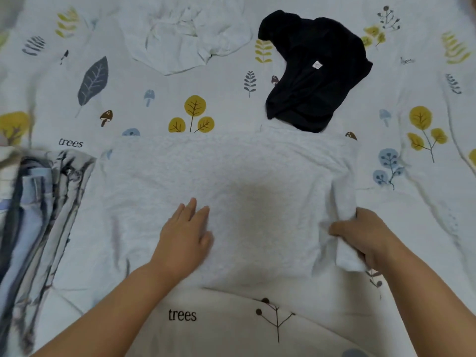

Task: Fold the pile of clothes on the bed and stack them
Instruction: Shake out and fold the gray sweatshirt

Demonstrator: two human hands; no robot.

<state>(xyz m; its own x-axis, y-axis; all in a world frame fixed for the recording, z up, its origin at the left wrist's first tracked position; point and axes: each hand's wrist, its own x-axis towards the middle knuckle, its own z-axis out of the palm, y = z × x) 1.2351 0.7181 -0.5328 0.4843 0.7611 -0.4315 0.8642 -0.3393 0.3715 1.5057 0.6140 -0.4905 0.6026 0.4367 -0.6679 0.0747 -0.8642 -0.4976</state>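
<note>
Three loose garments lie on the bed sheet [425,228] ahead of me, and one stack sits off to the side. Nearest is one pale grey shirt [231,181], spread flat across the middle of the bed between my two arms; beyond it, touching its far edge, is one crumpled black garment [314,73] with a small white label showing; further back and to the left lies one rumpled white garment [185,34], well apart from the black one. At the left edge is one stack of folded clothes [38,202], with a marbled grey-and-white piece and something light blue in it; how many pieces it holds I cannot count, since the layers blur together there.

My left hand [185,235] lies flat on the grey shirt, fingers straight and close together, palm down on the cloth near its middle; my right hand [365,238] grips the shirt's right side, fingers and thumb curled round a bunched fold of fabric that is lifted and turned inward over the body of the shirt. The sheet is printed with yellow trees, leaves, mushrooms and the word "trees", which I can read in two places.
</note>
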